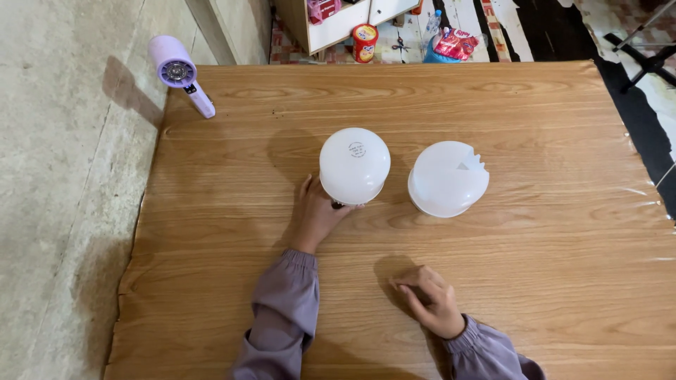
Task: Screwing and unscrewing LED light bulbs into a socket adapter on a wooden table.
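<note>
Two white rounded plastic domes stand on a wooden table (549,281). The left dome (354,164) has a small round printed mark on top. My left hand (317,214) rests at its base, fingers curled around a dark part underneath that is mostly hidden. The right dome (448,178) has a jagged notch broken out of its far edge and stands alone, untouched. My right hand (431,299) lies on the table nearer to me, fingers loosely curled, holding nothing that I can see. Both arms wear mauve sleeves.
A lilac hand-held fan (181,73) lies at the table's far left corner. Concrete floor runs along the left. Beyond the far edge stand a white cabinet (338,24), an orange canister (365,42) and a red snack packet (456,43). A black stand (651,60) is at far right.
</note>
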